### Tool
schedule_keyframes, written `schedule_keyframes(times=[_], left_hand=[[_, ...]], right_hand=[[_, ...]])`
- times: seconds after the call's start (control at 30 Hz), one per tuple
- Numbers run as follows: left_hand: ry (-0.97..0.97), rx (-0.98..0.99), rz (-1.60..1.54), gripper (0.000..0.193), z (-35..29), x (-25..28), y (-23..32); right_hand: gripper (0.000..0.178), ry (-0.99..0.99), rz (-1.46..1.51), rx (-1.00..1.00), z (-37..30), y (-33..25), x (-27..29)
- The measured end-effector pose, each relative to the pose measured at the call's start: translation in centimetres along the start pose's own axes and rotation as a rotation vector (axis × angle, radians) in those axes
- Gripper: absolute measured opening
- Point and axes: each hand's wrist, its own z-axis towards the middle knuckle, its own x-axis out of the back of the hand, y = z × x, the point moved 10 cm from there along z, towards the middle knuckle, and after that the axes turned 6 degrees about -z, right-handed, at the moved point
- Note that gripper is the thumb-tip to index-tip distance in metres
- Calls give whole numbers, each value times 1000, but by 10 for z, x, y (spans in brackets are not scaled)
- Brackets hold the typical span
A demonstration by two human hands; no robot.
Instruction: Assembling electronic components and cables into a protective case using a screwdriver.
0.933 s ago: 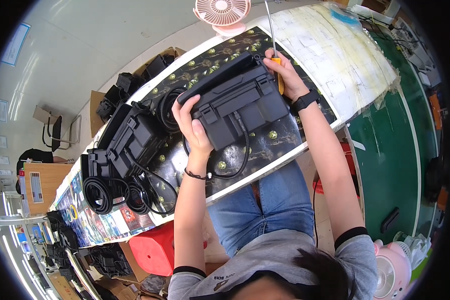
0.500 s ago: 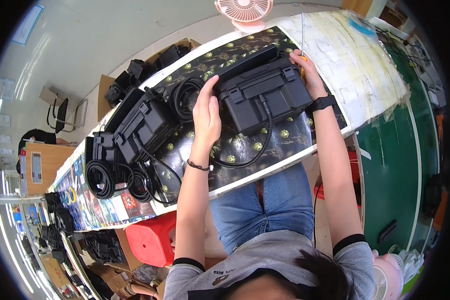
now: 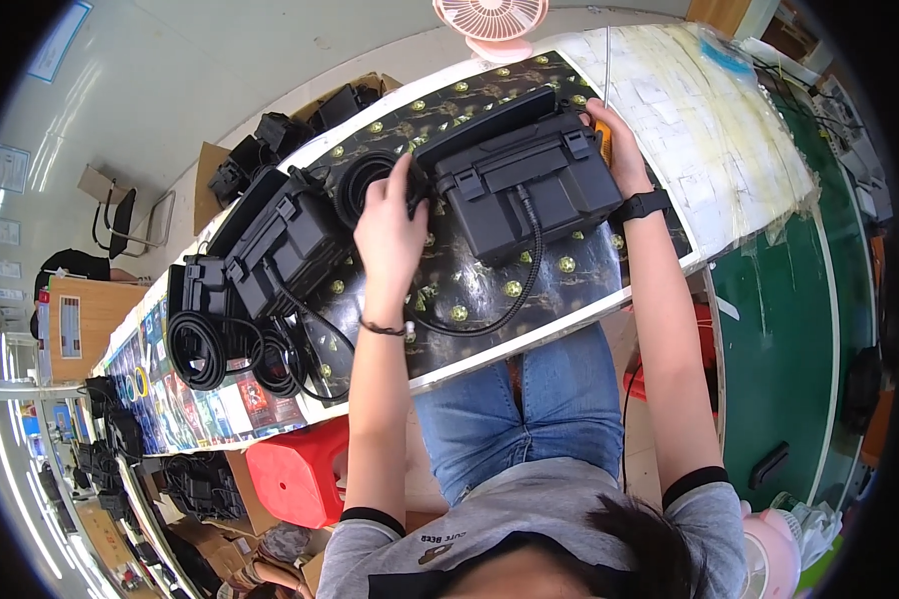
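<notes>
Over the coiled black cable [image 3: 358, 190], left of the black box [image 3: 534, 185], the left hand [image 3: 390, 232] has its index finger outstretched and thumb apart; whether the fingers grip any of the coil I cannot tell. At the box's right end, the right hand [image 3: 624, 160] is wrapped around the orange handle of a screwdriver [image 3: 603, 140], its shaft pointing past the table's [image 3: 479, 353] far edge. The box sits on the dark patterned mat [image 3: 514, 80], toward the table's right part, with a flat black panel [image 3: 484, 128] along its far side. From its front a cable [image 3: 541, 262] bows toward the near edge and back by the left wrist. If that hand pulled the coil with the loop caught on the wrist, the box could skew and its cable joint strain; a careless turn of the screwdriver could scrape the panel. Further left, toward the table's left end, lie another black box [image 3: 290, 248] and more cable coils [image 3: 198, 349].
</notes>
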Motion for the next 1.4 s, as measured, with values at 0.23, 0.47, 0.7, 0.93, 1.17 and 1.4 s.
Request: schedule_keyframes(times=[0.23, 0.47, 0.7, 0.93, 1.17, 1.4], left_hand=[[593, -261, -647, 48, -12, 71, 17], [117, -829, -277, 30, -45, 53, 139], [15, -663, -61, 49, -37, 27, 177], [247, -538, 131, 31, -13, 14, 165], [185, -250, 675, 16, 44, 12, 125], [80, -118, 785, 10, 51, 4, 89]], right_hand=[[23, 4, -64, 24, 0, 0, -1], [20, -155, -286, 120, 3, -1, -15], [23, -109, -289, 63, 10, 7, -9], [35, -130, -128, 75, 1, -2, -17], [31, -79, -63, 43, -2, -3, -13], [27, -77, -130, 24, 0, 2, -10]])
